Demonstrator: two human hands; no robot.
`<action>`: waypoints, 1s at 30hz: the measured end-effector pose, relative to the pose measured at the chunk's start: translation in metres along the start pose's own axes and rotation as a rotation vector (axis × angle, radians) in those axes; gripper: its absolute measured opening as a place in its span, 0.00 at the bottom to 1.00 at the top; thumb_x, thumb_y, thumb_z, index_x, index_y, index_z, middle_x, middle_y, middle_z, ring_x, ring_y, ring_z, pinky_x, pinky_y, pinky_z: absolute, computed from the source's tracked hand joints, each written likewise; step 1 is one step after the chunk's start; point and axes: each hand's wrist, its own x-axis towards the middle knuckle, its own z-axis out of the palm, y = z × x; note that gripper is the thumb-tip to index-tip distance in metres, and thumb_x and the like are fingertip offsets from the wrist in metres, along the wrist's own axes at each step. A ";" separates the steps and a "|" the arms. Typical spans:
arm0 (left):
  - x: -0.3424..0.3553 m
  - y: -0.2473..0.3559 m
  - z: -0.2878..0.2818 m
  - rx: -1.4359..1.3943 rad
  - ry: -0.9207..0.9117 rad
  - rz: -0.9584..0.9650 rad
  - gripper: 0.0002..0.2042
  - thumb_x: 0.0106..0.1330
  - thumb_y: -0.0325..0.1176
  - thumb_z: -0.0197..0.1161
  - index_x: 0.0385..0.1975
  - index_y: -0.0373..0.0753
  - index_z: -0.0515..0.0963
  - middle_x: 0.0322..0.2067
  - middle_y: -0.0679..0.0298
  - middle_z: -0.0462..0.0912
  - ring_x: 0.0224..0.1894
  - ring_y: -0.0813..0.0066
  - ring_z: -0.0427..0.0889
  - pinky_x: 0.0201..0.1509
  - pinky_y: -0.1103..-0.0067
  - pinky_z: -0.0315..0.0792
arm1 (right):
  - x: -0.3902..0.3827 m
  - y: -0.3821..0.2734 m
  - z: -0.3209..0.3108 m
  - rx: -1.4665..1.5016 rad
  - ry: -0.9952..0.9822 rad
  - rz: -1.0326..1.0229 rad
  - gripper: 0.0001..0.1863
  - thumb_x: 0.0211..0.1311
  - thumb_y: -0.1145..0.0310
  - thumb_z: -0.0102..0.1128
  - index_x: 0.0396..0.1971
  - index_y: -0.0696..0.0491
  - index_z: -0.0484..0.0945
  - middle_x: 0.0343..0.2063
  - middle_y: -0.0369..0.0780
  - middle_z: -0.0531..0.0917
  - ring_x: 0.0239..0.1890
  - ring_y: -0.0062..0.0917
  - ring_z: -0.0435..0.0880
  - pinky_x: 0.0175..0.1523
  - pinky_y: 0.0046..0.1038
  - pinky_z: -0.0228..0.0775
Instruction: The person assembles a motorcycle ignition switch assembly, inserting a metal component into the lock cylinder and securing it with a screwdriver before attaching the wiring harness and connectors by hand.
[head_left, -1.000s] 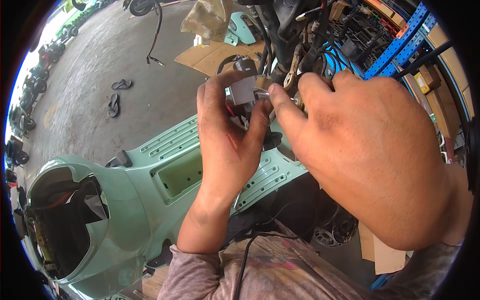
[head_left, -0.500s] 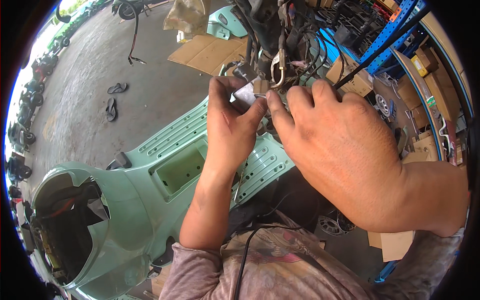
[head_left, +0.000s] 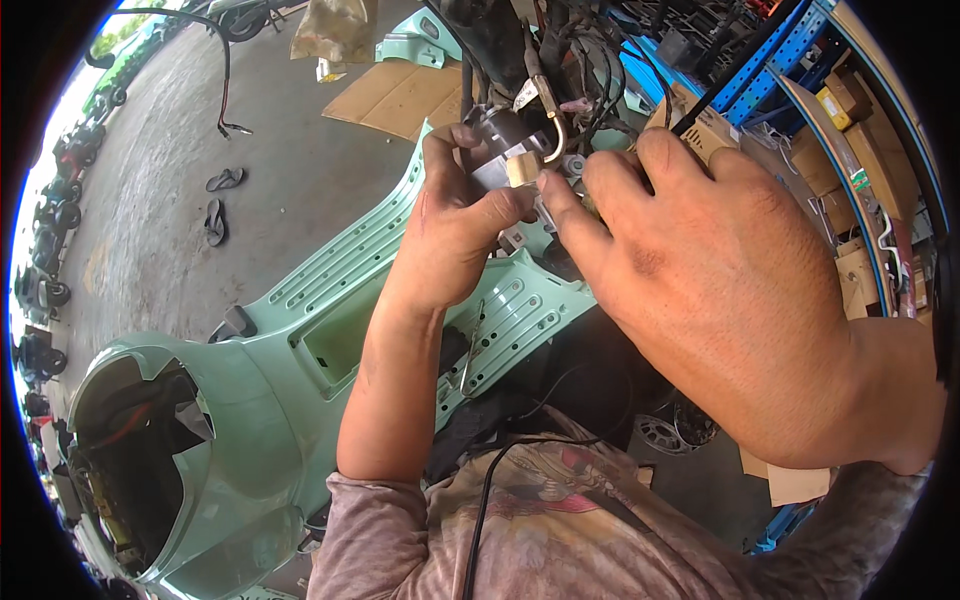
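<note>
"Why are we cradling the grey metal part point(head_left: 489, 177) like this?"

"Our left hand point(head_left: 448, 215) is pinching it between thumb and fingers, seemingly steadying it while our right hand point(head_left: 690, 255) is resting a forefinger by the tan block point(head_left: 522, 169)."

"And where is it sitting?"

"We're holding it up near the mint-green floorboard point(head_left: 520, 312), beside the bent pipe point(head_left: 559, 143) (handily close); we can't tell whether our hidden right thumb is pinching anything."

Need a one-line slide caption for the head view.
Left hand grips a grey metal part, right hand close beside it, with mint-green bodywork in view.
</note>
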 end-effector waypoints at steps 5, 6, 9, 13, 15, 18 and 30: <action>0.000 -0.006 0.008 -0.179 -0.063 -0.072 0.32 0.56 0.21 0.56 0.62 0.39 0.53 0.52 0.53 0.73 0.53 0.63 0.75 0.55 0.66 0.73 | -0.004 0.000 0.006 0.011 0.043 0.037 0.21 0.53 0.66 0.57 0.49 0.50 0.82 0.29 0.34 0.74 0.36 0.24 0.75 0.37 0.25 0.67; 0.000 -0.005 0.009 -0.229 -0.062 -0.068 0.32 0.56 0.22 0.55 0.62 0.39 0.53 0.52 0.53 0.73 0.53 0.63 0.76 0.55 0.65 0.74 | -0.004 0.002 0.004 0.028 0.011 0.036 0.21 0.53 0.66 0.57 0.49 0.50 0.82 0.30 0.34 0.74 0.36 0.24 0.75 0.37 0.25 0.67; -0.002 -0.004 0.012 -0.334 -0.032 -0.025 0.34 0.56 0.23 0.55 0.64 0.39 0.49 0.53 0.51 0.72 0.51 0.60 0.78 0.51 0.65 0.77 | -0.004 0.005 0.002 0.100 -0.013 0.049 0.20 0.53 0.66 0.57 0.48 0.49 0.82 0.30 0.33 0.74 0.37 0.24 0.75 0.37 0.26 0.67; -0.004 -0.010 0.015 -0.242 0.065 0.056 0.37 0.59 0.27 0.61 0.65 0.36 0.45 0.54 0.48 0.71 0.49 0.56 0.81 0.47 0.66 0.82 | -0.008 0.007 0.005 0.235 0.088 0.086 0.19 0.53 0.66 0.57 0.47 0.49 0.83 0.30 0.34 0.76 0.37 0.24 0.76 0.36 0.27 0.68; -0.005 -0.010 0.014 -0.170 0.062 0.051 0.37 0.60 0.29 0.64 0.65 0.34 0.49 0.52 0.48 0.74 0.48 0.56 0.82 0.46 0.66 0.82 | -0.009 0.008 0.010 0.294 0.137 0.085 0.19 0.53 0.66 0.58 0.46 0.50 0.83 0.30 0.34 0.76 0.37 0.25 0.76 0.36 0.27 0.68; 0.001 -0.003 0.003 -0.176 -0.047 -0.044 0.33 0.59 0.28 0.66 0.62 0.30 0.57 0.48 0.50 0.77 0.46 0.59 0.82 0.47 0.67 0.81 | -0.007 0.010 0.014 0.281 0.154 0.053 0.18 0.53 0.68 0.59 0.45 0.50 0.83 0.30 0.34 0.77 0.37 0.25 0.76 0.37 0.27 0.69; 0.009 0.003 0.002 -0.225 -0.260 -0.153 0.35 0.54 0.23 0.68 0.64 0.30 0.60 0.55 0.52 0.74 0.53 0.62 0.80 0.55 0.68 0.78 | -0.016 0.013 0.009 0.244 0.133 0.077 0.17 0.49 0.68 0.61 0.42 0.50 0.85 0.30 0.33 0.78 0.39 0.24 0.77 0.37 0.26 0.68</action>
